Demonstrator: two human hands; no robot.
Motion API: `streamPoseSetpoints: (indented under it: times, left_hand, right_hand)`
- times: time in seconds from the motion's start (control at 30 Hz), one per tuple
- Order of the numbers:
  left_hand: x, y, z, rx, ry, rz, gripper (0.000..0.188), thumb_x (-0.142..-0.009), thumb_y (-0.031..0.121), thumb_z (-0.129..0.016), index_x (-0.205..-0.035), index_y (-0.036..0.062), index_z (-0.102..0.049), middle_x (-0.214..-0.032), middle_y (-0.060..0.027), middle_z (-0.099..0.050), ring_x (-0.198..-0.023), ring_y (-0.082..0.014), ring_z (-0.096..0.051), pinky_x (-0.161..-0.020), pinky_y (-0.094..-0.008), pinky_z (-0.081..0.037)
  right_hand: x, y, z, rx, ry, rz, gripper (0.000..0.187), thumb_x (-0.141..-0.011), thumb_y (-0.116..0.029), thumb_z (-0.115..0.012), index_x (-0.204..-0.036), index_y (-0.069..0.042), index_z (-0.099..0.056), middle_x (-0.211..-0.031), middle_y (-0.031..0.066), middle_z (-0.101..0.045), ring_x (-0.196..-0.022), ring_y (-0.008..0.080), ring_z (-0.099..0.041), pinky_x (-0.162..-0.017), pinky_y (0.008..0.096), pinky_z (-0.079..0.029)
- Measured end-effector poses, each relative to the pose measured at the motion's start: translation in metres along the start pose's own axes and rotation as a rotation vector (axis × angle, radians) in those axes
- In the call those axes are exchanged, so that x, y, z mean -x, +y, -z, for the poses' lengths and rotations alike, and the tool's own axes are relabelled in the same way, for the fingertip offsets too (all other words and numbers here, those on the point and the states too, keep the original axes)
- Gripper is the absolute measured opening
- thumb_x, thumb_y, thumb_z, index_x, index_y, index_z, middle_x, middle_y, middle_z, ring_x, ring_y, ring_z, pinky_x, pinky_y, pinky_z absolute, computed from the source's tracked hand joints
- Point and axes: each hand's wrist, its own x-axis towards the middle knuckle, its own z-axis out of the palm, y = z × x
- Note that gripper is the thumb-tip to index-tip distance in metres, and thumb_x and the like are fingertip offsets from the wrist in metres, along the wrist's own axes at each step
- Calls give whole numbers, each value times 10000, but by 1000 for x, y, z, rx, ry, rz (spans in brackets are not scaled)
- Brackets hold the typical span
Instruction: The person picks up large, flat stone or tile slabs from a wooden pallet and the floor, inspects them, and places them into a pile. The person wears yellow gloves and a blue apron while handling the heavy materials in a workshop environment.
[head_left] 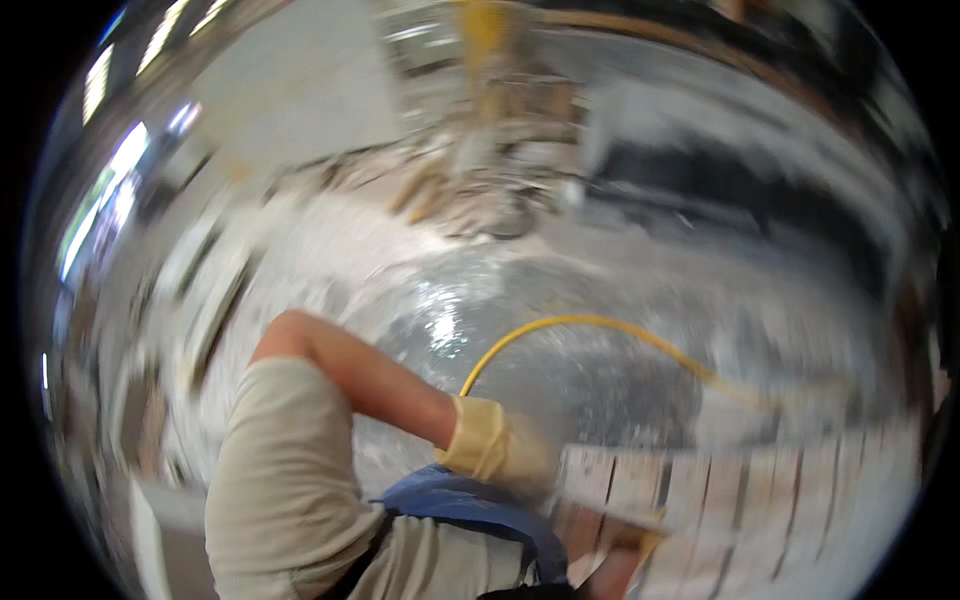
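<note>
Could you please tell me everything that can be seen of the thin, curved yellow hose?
The thin, curved yellow hose looks smooth and flexible, perhaps rubber or plastic. From beside the cuff of the left hand in a pale yellow glove, it rises in one arch across the shiny, wet-looking grey floor, then slopes down to the right and fades into blur above the pale slatted surface. Neither end is clear. Whether the glove touches or holds it cannot be told.

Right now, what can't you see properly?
All in the head view:
Left hand: motion blur hides its fingers.
Right hand: mostly lost in blur near the lower edge.
Yellow hose: one end out of sight at the left hand, the other fading into blur.
</note>
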Motion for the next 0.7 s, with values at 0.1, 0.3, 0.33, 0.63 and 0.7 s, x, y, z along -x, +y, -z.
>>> streamPoseSetpoints:
  times: [0.1,0.3,0.33,0.63,0.7]
  left_hand:
    - [38,4,-10,-31,-2,152,254,-795,302,-719,-754,51,-699,-783,-143,-666,-725,-363,-671,-646,-467,-543]
    - [137,38,13,-146,135,407,261,-790,343,-710,-782,83,-730,-778,-108,-693,-754,-311,-692,-719,-441,-549]
    - [141,38,10,-171,137,482,257,-789,346,-707,-783,90,-731,-773,-103,-697,-753,-310,-694,-715,-438,-550]
    - [328,30,-8,-153,287,768,238,-802,333,-687,-804,98,-729,-741,-99,-706,-682,-334,-690,-643,-457,-547]
    - [370,28,-28,-117,362,854,238,-803,326,-684,-802,91,-722,-748,-107,-705,-680,-340,-686,-648,-467,-545]
  right_hand:
    - [-22,32,-34,188,-1,-144,638,-960,-574,-541,-1329,-55,-578,-1290,125,-611,-1179,307,-569,-975,410,-457]
    - [-35,136,-98,454,-76,-432,635,-954,-577,-530,-1328,-67,-582,-1301,119,-607,-1192,307,-559,-989,421,-447]
    - [-42,149,-106,494,-82,-479,635,-952,-578,-529,-1327,-69,-582,-1303,118,-607,-1194,307,-558,-992,423,-446]
    - [-18,320,-172,691,-155,-678,632,-942,-582,-512,-1325,-86,-588,-1320,110,-601,-1212,308,-544,-1014,439,-431]
    - [-10,360,-179,727,-159,-715,631,-940,-583,-509,-1325,-90,-590,-1323,108,-599,-1217,308,-541,-1019,443,-428]
